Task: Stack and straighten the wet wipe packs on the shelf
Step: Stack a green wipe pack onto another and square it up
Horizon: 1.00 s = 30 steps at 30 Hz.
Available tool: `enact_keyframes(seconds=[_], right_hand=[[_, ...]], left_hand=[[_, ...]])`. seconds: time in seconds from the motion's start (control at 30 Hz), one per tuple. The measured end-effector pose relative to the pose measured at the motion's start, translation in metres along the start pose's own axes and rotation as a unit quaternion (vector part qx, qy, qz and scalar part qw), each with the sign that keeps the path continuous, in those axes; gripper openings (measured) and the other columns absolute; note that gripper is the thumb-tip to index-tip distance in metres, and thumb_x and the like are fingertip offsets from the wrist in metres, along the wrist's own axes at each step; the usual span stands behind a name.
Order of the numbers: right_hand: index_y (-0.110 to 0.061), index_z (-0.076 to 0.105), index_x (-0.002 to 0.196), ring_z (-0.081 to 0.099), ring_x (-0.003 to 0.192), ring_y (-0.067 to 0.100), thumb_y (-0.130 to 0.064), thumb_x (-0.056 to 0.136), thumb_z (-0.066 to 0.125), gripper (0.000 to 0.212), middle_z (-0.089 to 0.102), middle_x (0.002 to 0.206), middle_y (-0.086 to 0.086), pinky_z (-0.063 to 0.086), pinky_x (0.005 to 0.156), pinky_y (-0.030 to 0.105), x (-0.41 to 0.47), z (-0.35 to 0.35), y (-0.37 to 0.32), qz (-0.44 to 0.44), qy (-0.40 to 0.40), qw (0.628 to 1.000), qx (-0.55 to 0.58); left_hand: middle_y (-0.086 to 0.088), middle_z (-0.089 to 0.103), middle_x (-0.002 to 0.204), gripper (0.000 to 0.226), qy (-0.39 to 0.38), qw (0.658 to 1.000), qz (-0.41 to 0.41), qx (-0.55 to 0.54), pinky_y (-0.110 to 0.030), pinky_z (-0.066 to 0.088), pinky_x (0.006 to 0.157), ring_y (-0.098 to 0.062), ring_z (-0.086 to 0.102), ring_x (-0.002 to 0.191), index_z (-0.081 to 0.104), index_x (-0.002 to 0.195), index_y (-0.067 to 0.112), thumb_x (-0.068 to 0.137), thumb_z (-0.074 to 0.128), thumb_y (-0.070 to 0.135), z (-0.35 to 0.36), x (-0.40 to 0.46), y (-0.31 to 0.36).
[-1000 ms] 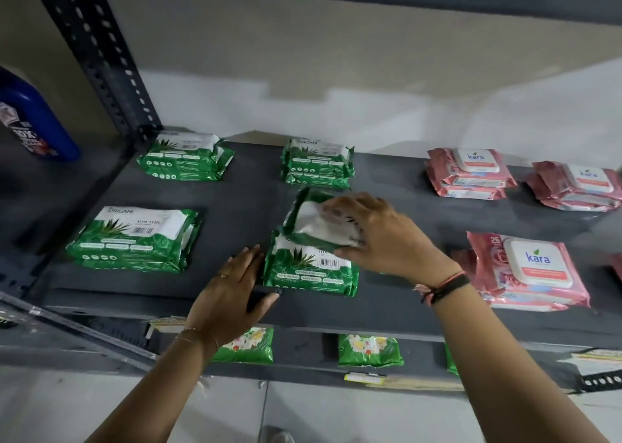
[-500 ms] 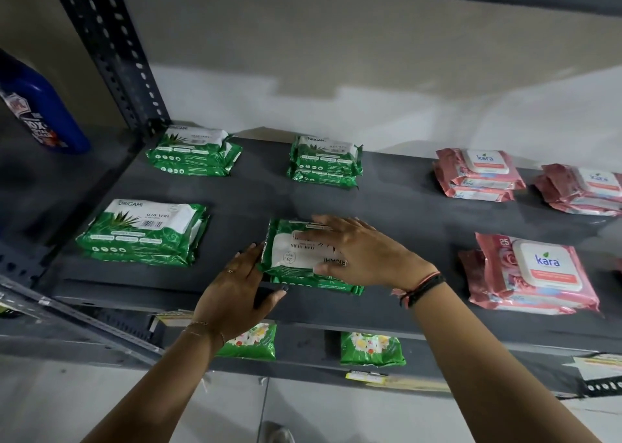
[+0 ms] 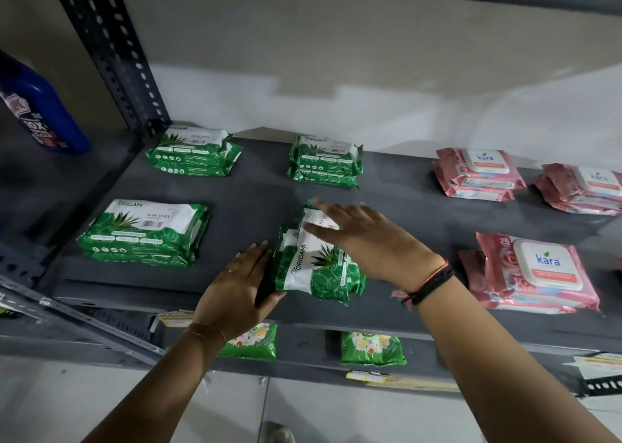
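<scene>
front-left green stack [image 3: 144, 232]: "ORIGAMI", "ALOE VERA" in smaller print; the finer lines are too small to read.
back-left green stack [image 3: 193, 151]: "ORIGAMI"; the small print on the white panel is blurred.
back-middle green stack [image 3: 325, 159]: "ORIGAMI"; the rest is unreadable.
middle green pack [image 3: 316, 267]: "ORIGAMI", running lengthwise up the turned pack.
front pink pack [image 3: 535, 271]: "kara" on the lid, "25" at the top left corner.
back pink stack [image 3: 479, 171]: "kara" on the lid.
far-right pink stack [image 3: 585, 188]: "kara", blurred.
blue bottle [image 3: 40, 112]: "10X" on the label; the other words cannot be read.
</scene>
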State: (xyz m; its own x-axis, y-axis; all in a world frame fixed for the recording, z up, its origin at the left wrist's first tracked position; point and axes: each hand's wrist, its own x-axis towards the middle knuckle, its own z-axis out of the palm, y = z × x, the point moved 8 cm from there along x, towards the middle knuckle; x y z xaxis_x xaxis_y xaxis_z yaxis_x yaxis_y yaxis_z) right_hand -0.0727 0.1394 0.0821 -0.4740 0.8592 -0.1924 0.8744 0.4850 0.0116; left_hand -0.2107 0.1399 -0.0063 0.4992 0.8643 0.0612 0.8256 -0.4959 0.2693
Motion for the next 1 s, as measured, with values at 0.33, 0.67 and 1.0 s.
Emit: enact_keyframes(seconds=[0.33, 0.67, 1.0], right_hand=[[-0.009, 0.033, 0.132, 0.035, 0.124, 0.034, -0.035, 0.074, 0.069, 0.073, 0.027, 0.14, 0.015, 0.037, 0.103, 0.046, 0.006, 0.014, 0.006, 0.066, 0.011, 0.994, 0.087], [-0.017, 0.022, 0.137, 0.042, 0.123, 0.03, -0.039, 0.072, 0.068, 0.083, 0.04, 0.136, 0.007, 0.034, 0.104, 0.047, 0.002, 0.017, 0.013, 0.064, -0.01, 0.995, 0.08], [-0.016, 0.024, 0.136, 0.045, 0.117, 0.03, -0.051, 0.072, 0.063, 0.083, 0.046, 0.129, 0.008, 0.039, 0.099, 0.046, 0.005, 0.019, 0.012, 0.069, 0.02, 0.996, 0.061]], left_hand=[[-0.019, 0.045, 0.136, 0.087, -0.013, 1.0, -0.001, -0.021, -0.045, 0.028, 0.103, -0.033, 0.037, 0.127, 0.041, 0.132, 0.002, 0.083, 0.012, 0.068, 0.007, 0.003, -0.005], [-0.018, 0.041, 0.14, 0.087, -0.009, 1.0, 0.003, -0.023, -0.046, 0.031, 0.104, -0.032, 0.034, 0.129, 0.038, 0.133, 0.002, 0.083, 0.012, 0.068, 0.005, 0.003, -0.004], [-0.025, 0.049, 0.13, 0.084, -0.016, 1.0, 0.001, -0.015, -0.049, 0.032, 0.096, -0.039, 0.044, 0.12, 0.041, 0.129, -0.004, 0.087, 0.016, 0.064, 0.006, 0.001, -0.002]])
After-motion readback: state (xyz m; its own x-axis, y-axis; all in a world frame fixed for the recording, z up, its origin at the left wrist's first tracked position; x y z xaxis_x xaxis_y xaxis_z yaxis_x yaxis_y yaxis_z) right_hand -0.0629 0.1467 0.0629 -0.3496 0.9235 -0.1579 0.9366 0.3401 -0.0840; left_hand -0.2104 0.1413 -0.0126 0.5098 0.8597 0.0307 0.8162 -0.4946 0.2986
